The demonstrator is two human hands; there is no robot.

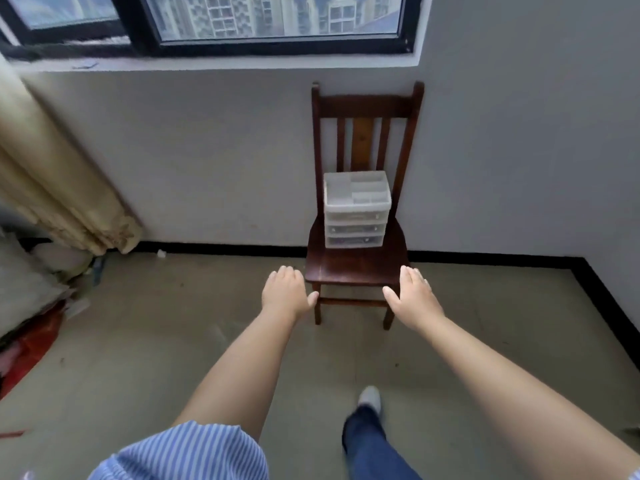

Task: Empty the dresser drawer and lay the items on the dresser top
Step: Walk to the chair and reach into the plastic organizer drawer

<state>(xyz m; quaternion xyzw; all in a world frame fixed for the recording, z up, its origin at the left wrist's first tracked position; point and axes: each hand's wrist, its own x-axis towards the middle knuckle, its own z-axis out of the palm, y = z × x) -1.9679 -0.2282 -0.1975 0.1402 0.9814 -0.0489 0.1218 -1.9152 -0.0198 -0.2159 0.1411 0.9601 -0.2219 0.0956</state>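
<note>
A small clear plastic dresser (356,209) with three shut drawers stands on the seat of a dark wooden chair (360,268) against the wall. Its top is a tray with dividers. Small items show faintly through the drawer fronts. My left hand (284,292) is stretched out palm down, fingers apart, holding nothing, left of the seat's front edge. My right hand (414,296) is likewise flat and empty, at the seat's front right corner. Both hands are well short of the dresser.
A beige curtain (59,188) hangs at the left, with clutter and a red bag (31,348) on the floor below it. The window (214,22) is above. My leg and foot (370,400) are on the floor in front of the chair.
</note>
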